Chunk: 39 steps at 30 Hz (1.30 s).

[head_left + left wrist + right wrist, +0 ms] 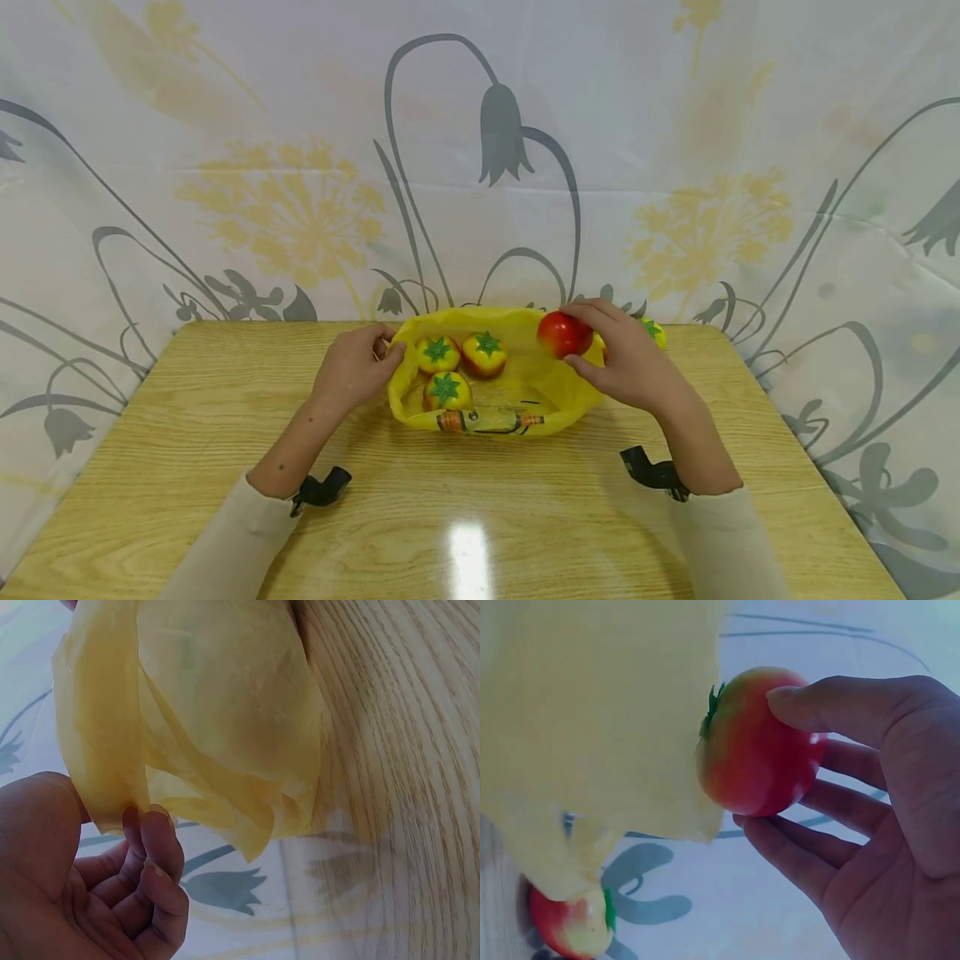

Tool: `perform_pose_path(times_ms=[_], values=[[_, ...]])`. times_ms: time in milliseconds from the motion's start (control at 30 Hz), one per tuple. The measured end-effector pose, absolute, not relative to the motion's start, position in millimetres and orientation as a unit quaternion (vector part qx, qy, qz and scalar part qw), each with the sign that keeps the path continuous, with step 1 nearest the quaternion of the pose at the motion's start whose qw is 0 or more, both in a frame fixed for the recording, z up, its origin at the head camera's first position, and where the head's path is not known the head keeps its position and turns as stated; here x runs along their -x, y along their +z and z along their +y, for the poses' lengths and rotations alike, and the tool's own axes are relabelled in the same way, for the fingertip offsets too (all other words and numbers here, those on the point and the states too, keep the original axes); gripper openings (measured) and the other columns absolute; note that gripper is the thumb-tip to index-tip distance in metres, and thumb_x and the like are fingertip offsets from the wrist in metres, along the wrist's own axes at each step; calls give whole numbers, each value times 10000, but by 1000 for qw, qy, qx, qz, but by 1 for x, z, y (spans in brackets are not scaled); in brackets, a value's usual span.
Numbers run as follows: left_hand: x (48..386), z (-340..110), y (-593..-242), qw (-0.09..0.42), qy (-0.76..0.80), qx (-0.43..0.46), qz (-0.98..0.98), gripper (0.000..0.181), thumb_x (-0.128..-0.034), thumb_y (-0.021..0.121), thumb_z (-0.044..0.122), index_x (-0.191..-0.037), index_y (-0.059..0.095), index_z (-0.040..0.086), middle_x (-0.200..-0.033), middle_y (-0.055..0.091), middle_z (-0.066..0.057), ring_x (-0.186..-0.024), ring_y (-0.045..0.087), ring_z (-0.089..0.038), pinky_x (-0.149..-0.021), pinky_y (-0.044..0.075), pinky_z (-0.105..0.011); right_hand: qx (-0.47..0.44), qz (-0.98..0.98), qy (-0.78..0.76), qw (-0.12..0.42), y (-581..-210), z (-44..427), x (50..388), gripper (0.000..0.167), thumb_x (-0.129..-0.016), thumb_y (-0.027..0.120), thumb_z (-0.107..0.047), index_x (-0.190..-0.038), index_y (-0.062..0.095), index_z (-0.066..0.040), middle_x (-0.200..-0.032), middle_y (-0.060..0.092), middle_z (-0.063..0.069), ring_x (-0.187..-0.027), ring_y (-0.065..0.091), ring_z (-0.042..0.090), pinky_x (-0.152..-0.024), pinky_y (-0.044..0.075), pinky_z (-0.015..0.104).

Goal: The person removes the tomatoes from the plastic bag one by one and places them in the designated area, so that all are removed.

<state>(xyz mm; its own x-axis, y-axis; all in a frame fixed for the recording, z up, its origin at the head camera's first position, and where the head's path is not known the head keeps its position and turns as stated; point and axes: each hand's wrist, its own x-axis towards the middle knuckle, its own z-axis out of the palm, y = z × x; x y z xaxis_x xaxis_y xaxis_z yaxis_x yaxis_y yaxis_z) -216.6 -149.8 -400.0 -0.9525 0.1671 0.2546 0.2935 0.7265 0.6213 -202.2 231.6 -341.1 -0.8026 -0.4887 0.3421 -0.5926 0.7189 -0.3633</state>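
A yellow plastic bag (536, 367) stands on the table with its mouth spread wide. Inside its left part sit three yellow-and-red tomatoes (483, 353) with green leafy tops. My left hand (352, 367) pinches the bag's left rim between thumb and fingers, as the left wrist view (112, 877) confirms. Over the bag's right end, my right hand (630, 354) holds another tomato (562, 335), red side toward the head camera. In the right wrist view, thumb and fingertips grip this tomato (761, 746), its green top facing the bag.
Beyond the right hand, outside the bag, lies one more tomato (654, 332), partly hidden; the right wrist view shows it beside the bag's lower edge. A wooden table (465, 492) carries everything. A flower-patterned curtain (315, 108) hangs directly behind.
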Motion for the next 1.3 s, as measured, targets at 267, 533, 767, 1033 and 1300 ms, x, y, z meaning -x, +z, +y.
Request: perform_pose_path(times_ms=[267, 533, 767, 1033, 1300], values=[[216, -150, -400, 91, -347, 122, -925, 298, -1031, 668, 207, -1209, 744, -21, -823, 697, -81, -590, 531, -166, -594, 453, -344, -303, -909, 249, 143, -335, 241, 201, 568, -892, 830, -21, -1413, 605, -27, -1398, 609, 156, -1193, 635, 378, -915, 595, 556], [216, -149, -400, 88, -348, 118, -926, 299, -1029, 667, 218, -1215, 750, -2, -797, 679, -70, -578, 524, -176, -576, 445, -336, -285, -910, 245, 175, -336, 258, 204, 585, -887, 823, 1, -1425, 596, -12, -1413, 602, 155, -1070, 639, 304, -814, 595, 488], [216, -148, -399, 83, -350, 120, -925, 295, -1031, 664, 218, -1214, 751, 4, -782, 667, -60, -565, 508, -172, -565, 434, -331, -261, -914, 256, 178, -339, 270, 209, 582, -895, 807, 18, -1437, 595, -11, -1421, 599, 155, -1126, 636, 319, -901, 566, 511], [216, -148, -400, 83, -350, 122, -925, 295, -1033, 658, 211, -1211, 748, -6, -762, 659, -61, -530, 472, -170, -546, 414, -326, -228, -920, 266, 177, -344, 284, 214, 548, -892, 805, 16, -1405, 612, 9, -1385, 612, 193, -1131, 632, 368, -946, 545, 572], [216, -148, -400, 82, -349, 123, -926, 292, -1039, 658, 214, -1215, 747, -2, -775, 663, -62, -540, 479, -169, -563, 424, -337, -200, -922, 274, 188, -348, 298, 218, 561, -893, 817, -15, -1414, 608, 12, -1386, 598, 221, -1154, 607, 410, -970, 521, 611]])
